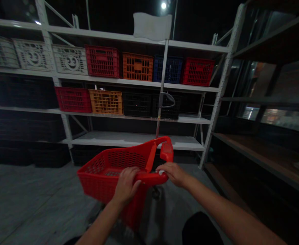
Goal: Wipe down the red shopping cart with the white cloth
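Red moulded plastic forms the shopping cart with perforated walls (pixel 102 187), standing on the floor at the lower centre of the frame. Its shell is probably stiff and light for its bulk, smooth enough to slip a little under a loose hold, and not fragile; the caster (pixel 155 193) below suggests that it rolls rather than needs lifting. The rounded red plastic handle (pixel 150 178) is the natural place to take hold. Here the left hand (pixel 126 180) has its grip closed over the handle's near left end, thumb on the near side. The right hand (pixel 174 173) has its grip folded about a small white item (pixel 161 172), of unclear kind, against the handle's right corner.

A slim pale pole (pixel 164 64) rises behind the handle to a blank white panel (pixel 151 26) at upper centre; whether it is fixed to the cart cannot be told. Limiting edges are the white metal rack (pixel 118 137) across the middle, bearing coloured plastic crates (pixel 137 66), and the dark brown shelving (pixel 261 154) at the right. The broadest room for moving is the grey floor (pixel 24 204) at lower left.
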Demonstrator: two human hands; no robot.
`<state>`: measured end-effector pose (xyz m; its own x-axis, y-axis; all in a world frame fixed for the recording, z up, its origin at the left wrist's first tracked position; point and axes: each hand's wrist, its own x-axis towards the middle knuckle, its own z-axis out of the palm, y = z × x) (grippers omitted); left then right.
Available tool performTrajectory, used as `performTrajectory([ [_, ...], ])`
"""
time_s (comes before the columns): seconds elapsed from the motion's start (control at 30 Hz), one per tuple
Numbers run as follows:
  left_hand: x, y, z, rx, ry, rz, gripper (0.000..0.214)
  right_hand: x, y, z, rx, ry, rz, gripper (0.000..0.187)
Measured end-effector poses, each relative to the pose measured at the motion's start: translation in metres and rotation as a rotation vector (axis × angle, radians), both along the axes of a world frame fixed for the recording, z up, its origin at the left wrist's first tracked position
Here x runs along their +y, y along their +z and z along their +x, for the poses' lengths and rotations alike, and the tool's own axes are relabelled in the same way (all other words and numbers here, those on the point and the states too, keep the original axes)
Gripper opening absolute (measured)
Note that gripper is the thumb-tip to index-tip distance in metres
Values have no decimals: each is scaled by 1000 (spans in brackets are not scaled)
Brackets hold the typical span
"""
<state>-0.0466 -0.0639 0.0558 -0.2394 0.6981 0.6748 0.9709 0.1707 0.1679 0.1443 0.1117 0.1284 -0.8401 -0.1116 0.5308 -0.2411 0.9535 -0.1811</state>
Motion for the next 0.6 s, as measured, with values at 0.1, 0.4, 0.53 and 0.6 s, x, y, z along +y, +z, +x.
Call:
performTrajectory([
  [0.1, 22, 18, 37, -41, -52, -71, 47, -1, 14, -11, -115, 67, 83, 30],
  [0.4, 33, 11, 23, -17, 106, -49, 54, 60, 33, -29, -16, 92, 455, 32],
  [0.53, 30, 4, 16, -4, 109, 48, 60, 86, 33, -48, 175, -321, 259, 35],
  [0.6, 26, 3, 14, -3, 100, 75, 62, 86, 24, -53, 135, -427, 154, 33],
])
